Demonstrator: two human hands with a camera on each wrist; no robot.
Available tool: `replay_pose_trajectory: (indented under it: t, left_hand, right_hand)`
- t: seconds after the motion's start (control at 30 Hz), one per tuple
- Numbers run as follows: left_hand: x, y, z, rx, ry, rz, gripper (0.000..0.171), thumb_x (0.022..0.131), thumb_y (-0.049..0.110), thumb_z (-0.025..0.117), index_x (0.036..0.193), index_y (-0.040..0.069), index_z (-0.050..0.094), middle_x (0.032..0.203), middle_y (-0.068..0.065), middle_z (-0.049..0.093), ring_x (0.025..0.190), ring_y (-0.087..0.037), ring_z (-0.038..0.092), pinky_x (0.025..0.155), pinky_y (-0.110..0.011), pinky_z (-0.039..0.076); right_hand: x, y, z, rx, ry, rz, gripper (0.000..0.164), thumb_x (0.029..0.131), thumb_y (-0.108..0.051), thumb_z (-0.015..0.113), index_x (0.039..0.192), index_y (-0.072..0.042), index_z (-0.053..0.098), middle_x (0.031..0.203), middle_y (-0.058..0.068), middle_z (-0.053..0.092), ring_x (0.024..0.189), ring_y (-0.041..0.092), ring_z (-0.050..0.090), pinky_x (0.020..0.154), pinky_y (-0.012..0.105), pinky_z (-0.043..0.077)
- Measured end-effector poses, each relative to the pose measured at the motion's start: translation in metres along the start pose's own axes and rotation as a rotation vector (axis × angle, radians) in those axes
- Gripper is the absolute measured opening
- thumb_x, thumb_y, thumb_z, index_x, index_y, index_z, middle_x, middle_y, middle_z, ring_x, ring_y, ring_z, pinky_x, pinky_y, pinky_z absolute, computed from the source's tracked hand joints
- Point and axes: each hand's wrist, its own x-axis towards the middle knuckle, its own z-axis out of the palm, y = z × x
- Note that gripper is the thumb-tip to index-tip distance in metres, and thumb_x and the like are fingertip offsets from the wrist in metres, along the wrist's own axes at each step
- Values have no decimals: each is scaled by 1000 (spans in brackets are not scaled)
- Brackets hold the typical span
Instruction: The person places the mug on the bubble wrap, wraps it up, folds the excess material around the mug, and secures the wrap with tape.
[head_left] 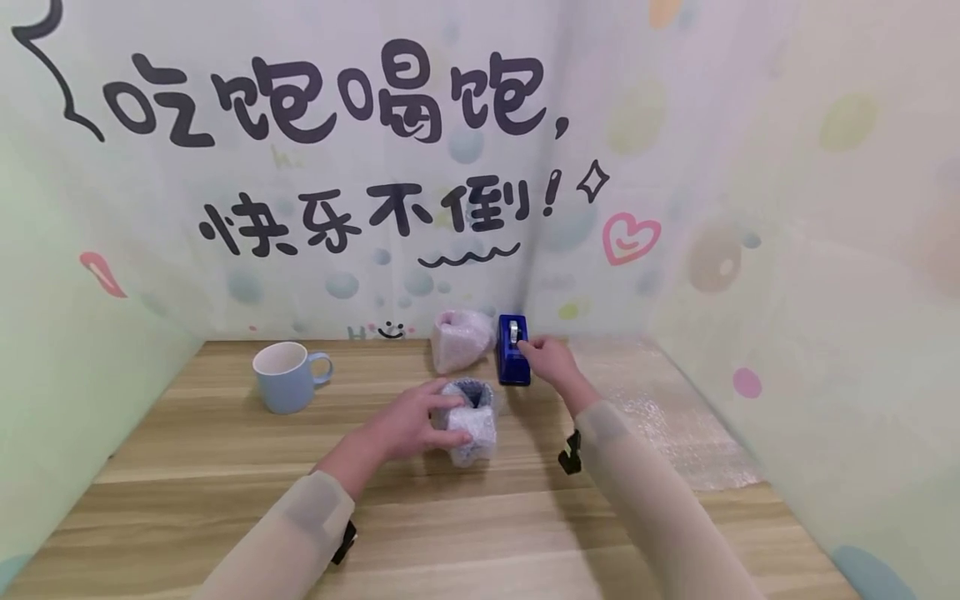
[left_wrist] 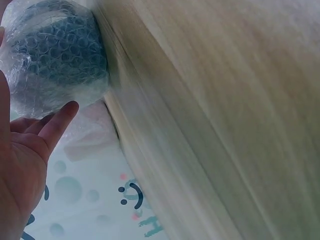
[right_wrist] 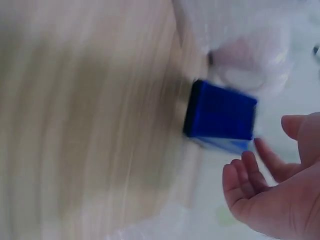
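My left hand [head_left: 412, 421] holds a bubble-wrapped cup [head_left: 474, 437] on the table, fingers and thumb spread round its side. Blue shows through the wrap on this cup [left_wrist: 57, 50] in the left wrist view, and its top is partly uncovered. Farther back, my right hand [head_left: 551, 362] reaches to a blue tape dispenser [head_left: 513, 367], its fingertips beside the tape roll [head_left: 513, 332]. In the right wrist view, thumb and forefinger stand apart near the dispenser [right_wrist: 222, 112]; whether they touch the tape is unclear.
A light blue mug [head_left: 287, 383] stands at the left. Behind the wrapped cup sits another bubble-wrapped bundle [head_left: 461, 343], pinkish, close to the back wall. A sheet of bubble wrap [head_left: 652, 417] lies flat on the right of the wooden table [head_left: 465, 533]. Walls bound three sides.
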Motion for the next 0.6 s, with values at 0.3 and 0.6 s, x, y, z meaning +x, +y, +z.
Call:
replay_pose_trajectory:
  t: [0.3,0.6]
  left_hand:
    - [-2,1,0,4,7,-10,69,95,54,83,150,15,69,175,-20,40,160,-46,41,128,-62,40]
    - [-3,1,4,-3,27,4,68,95,54,83,149,14,70,174,-19,41,158,-47,43,127,-62,41]
  right_hand:
    - [31,0,13,198,-72,250,55,109,-32,64,148,7,62,157,26,59,146,40,56,125,55,46]
    - [30,-15,6,137,-33,297,45,102,-25,70,128,11,67,150,26,63,138,38,61,118,53,54]
